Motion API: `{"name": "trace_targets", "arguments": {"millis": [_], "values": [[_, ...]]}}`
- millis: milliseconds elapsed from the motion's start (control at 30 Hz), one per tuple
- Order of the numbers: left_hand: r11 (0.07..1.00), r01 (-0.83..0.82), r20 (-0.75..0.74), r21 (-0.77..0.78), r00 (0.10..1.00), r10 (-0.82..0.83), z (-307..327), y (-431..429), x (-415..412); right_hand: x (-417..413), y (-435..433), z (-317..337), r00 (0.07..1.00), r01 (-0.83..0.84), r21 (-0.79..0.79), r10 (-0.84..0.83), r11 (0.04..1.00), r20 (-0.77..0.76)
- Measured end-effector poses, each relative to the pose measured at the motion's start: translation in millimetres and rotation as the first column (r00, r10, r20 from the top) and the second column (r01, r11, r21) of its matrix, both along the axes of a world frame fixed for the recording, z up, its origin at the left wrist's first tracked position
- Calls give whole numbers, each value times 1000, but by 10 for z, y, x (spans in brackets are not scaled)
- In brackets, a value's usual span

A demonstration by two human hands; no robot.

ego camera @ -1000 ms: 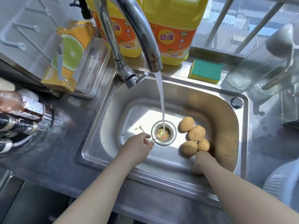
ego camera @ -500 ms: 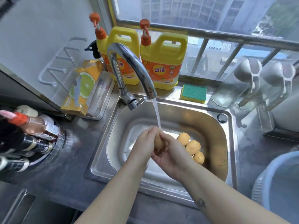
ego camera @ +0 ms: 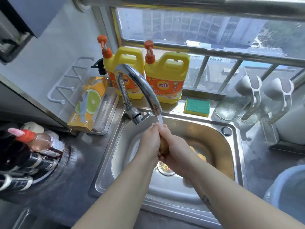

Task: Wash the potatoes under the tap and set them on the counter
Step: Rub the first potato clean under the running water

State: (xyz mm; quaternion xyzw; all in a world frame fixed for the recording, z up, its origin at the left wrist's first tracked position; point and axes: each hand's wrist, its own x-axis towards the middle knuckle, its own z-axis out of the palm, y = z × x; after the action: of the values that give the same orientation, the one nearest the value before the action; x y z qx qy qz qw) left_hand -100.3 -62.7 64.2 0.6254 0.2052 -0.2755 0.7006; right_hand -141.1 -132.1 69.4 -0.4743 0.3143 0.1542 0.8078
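Now my left grip (ego camera: 149,141) and my right grip (ego camera: 175,150) are clamped together around one potato (ego camera: 164,147). It sits between the palms, just under the water stream (ego camera: 160,120) that falls from the curved, shiny tap (ego camera: 137,80). My right forearm hides most of the other potatoes (ego camera: 202,157); only some round yellow tops show on the bottom of the steel sink (ego camera: 238,146), near the drain strainer (ego camera: 165,170). Behind the tap stand two yellow plastic detergent jugs (ego camera: 166,76) with orange pumps. Beside them lies a sponge (ego camera: 197,106), rough green on top and yellow below. On the dark counter (ego camera: 82,162) are dark bottles (ego camera: 38,144) at left, and at right clear glass jars (ego camera: 231,103) and a pale blue basin (ego camera: 288,187)
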Motion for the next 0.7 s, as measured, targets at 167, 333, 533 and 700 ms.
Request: {"name": "trace_targets", "arguments": {"millis": [167,333,533,700], "values": [[997,71,128,-8,989,-70,-69,68,-67,66,4,28,998,24,-98,-30,995,-62],[954,273,258,-122,937,-235,-238,269,-167,124,17,28,989,71,-129,-86,989,-117],[993,59,262,-105,965,-30,-174,180,-60,91,101,-11,1000,14,-182,-10,983,22],[988,-109,144,-113,982,125,-92,55,20,42,-10,22,986,-113,-204,135,972,95]]}}
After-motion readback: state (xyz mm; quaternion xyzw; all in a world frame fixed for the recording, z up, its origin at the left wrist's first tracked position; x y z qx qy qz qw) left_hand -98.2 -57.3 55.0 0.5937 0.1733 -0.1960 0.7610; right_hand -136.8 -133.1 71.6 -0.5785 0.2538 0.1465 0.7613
